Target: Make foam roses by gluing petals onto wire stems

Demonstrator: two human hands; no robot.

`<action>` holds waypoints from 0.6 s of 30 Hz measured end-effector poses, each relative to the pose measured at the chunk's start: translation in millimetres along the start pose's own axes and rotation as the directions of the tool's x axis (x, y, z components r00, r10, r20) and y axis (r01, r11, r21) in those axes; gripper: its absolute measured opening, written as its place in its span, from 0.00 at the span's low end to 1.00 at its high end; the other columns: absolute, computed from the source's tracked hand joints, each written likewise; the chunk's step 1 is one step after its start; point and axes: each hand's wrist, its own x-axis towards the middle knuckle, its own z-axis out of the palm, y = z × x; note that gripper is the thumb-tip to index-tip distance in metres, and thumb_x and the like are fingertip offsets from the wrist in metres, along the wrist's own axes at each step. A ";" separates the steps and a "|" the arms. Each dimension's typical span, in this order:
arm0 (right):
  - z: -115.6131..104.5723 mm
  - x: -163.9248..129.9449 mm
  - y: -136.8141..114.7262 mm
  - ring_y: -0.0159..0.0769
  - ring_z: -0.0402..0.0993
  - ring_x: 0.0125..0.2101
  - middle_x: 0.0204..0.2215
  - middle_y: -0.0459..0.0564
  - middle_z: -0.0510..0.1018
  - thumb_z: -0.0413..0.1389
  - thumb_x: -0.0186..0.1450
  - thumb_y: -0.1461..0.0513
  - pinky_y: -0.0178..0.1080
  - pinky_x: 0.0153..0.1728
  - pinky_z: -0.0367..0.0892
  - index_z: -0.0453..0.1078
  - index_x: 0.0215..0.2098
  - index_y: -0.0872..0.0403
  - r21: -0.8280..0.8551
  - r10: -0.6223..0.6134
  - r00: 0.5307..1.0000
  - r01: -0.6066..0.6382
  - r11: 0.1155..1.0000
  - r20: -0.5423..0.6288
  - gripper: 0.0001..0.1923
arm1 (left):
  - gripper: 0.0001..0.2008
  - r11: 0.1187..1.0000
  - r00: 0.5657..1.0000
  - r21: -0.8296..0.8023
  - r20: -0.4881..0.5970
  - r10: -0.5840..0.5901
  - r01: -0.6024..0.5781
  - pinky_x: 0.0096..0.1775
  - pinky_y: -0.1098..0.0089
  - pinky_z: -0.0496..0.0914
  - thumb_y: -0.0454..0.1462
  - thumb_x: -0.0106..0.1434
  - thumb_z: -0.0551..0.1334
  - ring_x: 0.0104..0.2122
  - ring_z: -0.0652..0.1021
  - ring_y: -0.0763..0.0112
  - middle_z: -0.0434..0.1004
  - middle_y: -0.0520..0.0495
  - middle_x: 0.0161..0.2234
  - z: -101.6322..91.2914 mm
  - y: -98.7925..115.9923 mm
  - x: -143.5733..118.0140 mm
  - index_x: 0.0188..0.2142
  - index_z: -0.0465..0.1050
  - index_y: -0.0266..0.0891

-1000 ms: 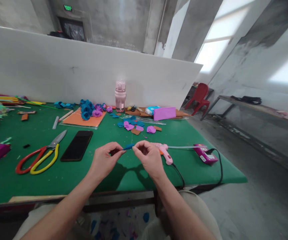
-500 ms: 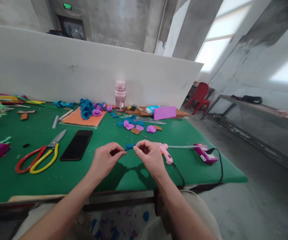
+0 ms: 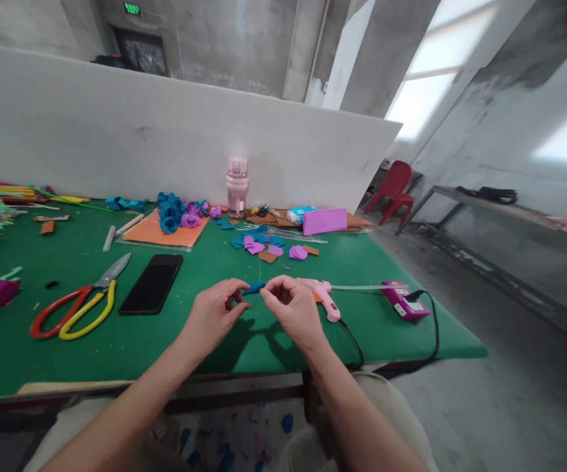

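Bare green table (image 3: 130, 347) lay open in front of and beneath the hands. A black phone (image 3: 151, 284) and scissors (image 3: 79, 301) blocked the left, while a pink glue gun (image 3: 323, 298) and its black cord (image 3: 354, 341) crowded the right.

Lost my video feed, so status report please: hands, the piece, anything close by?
Left hand and right hand pinch one small blue piece between them above the green table. Pink glue gun lies just right of right hand.
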 end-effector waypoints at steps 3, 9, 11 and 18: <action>-1.6 -0.1 0.2 0.28 0.64 0.20 0.19 0.43 0.69 0.55 0.55 0.61 0.31 0.23 0.61 0.67 0.24 0.55 -0.011 -0.006 1.000 0.006 1.000 -0.006 0.05 | 0.07 0.999 0.999 -0.019 0.040 -0.031 0.032 0.27 0.75 0.64 0.38 0.56 0.59 0.23 0.70 0.75 0.71 0.54 0.25 -0.9 1.8 -0.3 0.35 0.68 0.40; -5.7 2.9 5.2 0.29 0.66 0.22 0.21 0.45 0.71 0.55 0.55 0.61 0.33 0.26 0.64 0.67 0.24 0.55 -0.033 -0.023 0.998 0.021 0.999 -0.058 0.05 | 0.06 0.989 0.991 -0.112 0.105 -0.083 0.095 0.31 0.75 0.66 0.36 0.58 0.54 0.28 0.74 0.74 0.74 0.52 0.28 -3.6 -1.7 -1.2 0.34 0.68 0.40; -6.7 3.9 5.9 0.30 0.68 0.25 0.27 0.47 0.74 0.55 0.55 0.62 0.34 0.29 0.65 0.66 0.25 0.55 -0.004 -0.047 0.996 0.047 0.999 -0.079 0.04 | 0.07 0.981 0.988 -0.154 0.125 -0.096 0.115 0.33 0.74 0.67 0.38 0.59 0.54 0.31 0.75 0.72 0.76 0.52 0.30 -3.9 -2.4 -1.3 0.37 0.68 0.41; -8.5 1.9 1.4 0.31 0.70 0.26 0.31 0.49 0.76 0.54 0.56 0.63 0.34 0.29 0.66 0.66 0.26 0.54 0.022 -0.069 0.997 0.069 0.997 -0.023 0.02 | 0.09 0.965 0.976 -0.210 0.179 -0.121 0.158 0.32 0.73 0.67 0.37 0.60 0.54 0.29 0.77 0.72 0.79 0.53 0.31 -3.2 -0.6 -2.5 0.42 0.62 0.43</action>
